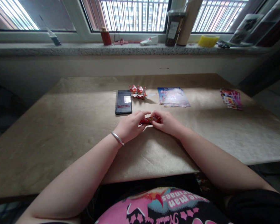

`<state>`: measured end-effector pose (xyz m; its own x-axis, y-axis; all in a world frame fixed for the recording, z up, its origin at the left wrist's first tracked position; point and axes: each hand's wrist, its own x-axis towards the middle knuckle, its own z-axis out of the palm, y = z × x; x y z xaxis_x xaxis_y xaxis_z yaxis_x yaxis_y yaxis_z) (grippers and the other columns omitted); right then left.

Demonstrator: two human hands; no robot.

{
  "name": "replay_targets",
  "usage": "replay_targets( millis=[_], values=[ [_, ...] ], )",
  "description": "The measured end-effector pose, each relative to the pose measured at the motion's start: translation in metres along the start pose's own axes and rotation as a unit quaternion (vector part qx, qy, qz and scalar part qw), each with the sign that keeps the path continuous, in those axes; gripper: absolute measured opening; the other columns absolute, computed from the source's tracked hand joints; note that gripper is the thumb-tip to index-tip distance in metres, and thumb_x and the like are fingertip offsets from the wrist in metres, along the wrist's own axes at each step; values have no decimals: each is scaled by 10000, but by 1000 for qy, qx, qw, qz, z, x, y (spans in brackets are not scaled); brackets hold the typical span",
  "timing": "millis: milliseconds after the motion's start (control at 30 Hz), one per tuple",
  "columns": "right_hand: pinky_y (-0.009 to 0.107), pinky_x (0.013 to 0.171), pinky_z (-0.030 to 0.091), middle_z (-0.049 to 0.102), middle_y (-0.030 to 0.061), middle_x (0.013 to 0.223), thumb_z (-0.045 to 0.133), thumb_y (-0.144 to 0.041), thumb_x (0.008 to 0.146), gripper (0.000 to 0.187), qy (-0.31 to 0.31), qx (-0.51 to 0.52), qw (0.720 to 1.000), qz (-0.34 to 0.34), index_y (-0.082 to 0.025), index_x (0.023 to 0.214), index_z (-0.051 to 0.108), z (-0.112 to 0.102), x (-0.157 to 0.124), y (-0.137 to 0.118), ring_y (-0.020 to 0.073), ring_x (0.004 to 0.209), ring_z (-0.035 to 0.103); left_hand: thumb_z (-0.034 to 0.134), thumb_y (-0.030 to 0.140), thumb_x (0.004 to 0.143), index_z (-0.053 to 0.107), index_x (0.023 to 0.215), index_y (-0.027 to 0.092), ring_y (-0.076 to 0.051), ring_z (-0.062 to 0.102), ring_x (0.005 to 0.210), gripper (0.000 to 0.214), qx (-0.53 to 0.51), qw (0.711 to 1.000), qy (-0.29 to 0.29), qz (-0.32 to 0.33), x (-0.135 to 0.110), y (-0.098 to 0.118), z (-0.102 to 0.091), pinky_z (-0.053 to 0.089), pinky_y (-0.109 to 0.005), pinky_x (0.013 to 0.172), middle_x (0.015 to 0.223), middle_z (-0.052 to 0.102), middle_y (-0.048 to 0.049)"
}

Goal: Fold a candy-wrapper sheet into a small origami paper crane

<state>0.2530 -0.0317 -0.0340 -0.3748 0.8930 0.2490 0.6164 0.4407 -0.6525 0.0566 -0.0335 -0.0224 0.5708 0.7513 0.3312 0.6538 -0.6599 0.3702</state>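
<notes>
My left hand (pixel 130 125) and my right hand (pixel 167 122) meet at the middle of the brown table (pixel 60 124). Both pinch a small folded piece of red printed paper (pixel 150 120) between their fingertips, pressed low against the tabletop. A silver bangle (pixel 118 138) sits on my left wrist. Just beyond my hands lies a dark phone (pixel 123 102) with its screen lit, and to its right a finished folded red-and-white paper shape (pixel 138 91).
A stack of blue printed sheets (pixel 173 96) lies behind my right hand. More colourful sheets (pixel 231 98) lie at the far right. The stone windowsill (pixel 84 49) holds a red bottle (pixel 105 36), a dark jar (pixel 173 28), a cardboard tube (pixel 188 26) and yellow tape (pixel 208 40).
</notes>
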Motion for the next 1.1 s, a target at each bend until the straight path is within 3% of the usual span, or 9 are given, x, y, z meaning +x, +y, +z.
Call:
replay_targets(
  millis=[200,333,500,633,867,1100],
  values=[
    [248,622,424,658,15,779,576,-210,724,90,25,-39,999,-21,-201,813,564,1,-2,-2,144,676,592,579,211,815,550,1085,188,-150,599,873,273,-19,1000,-24,-1,2,-1,-1,489,-267,777,1037,590,-49],
    [245,647,409,671,28,823,557,-210,754,91,8,-110,992,-66,-199,843,572,-1,-3,-3,155,745,610,548,242,837,587,963,178,-131,583,794,147,-21,999,-39,-5,3,3,-5,478,-246,715,948,580,-33],
    [275,639,364,666,52,827,512,-233,804,86,-30,-257,957,-133,-191,828,583,-1,-1,-8,180,770,576,516,346,867,613,859,171,-132,570,745,200,29,997,-73,-1,2,4,-7,465,-260,693,936,587,-37],
    [297,656,359,668,62,878,494,-241,833,112,-42,-316,934,-161,-188,860,589,-1,0,-12,198,820,561,504,346,873,621,869,176,-146,577,782,207,56,996,-77,3,3,2,-6,464,-269,717,942,602,-43],
    [306,682,380,660,72,917,492,-223,835,123,-60,-312,934,-164,-185,889,596,-1,0,-12,206,853,548,554,305,843,641,827,178,-184,566,865,155,76,994,-76,21,4,-1,-3,464,-312,806,911,627,-55],
    [307,756,425,659,64,920,559,-228,766,127,-89,-223,958,-153,-195,869,626,-8,-3,-13,205,877,555,586,252,806,670,851,195,-177,575,854,111,56,992,-103,44,3,-3,-4,465,-295,793,887,641,-40]
  ],
)
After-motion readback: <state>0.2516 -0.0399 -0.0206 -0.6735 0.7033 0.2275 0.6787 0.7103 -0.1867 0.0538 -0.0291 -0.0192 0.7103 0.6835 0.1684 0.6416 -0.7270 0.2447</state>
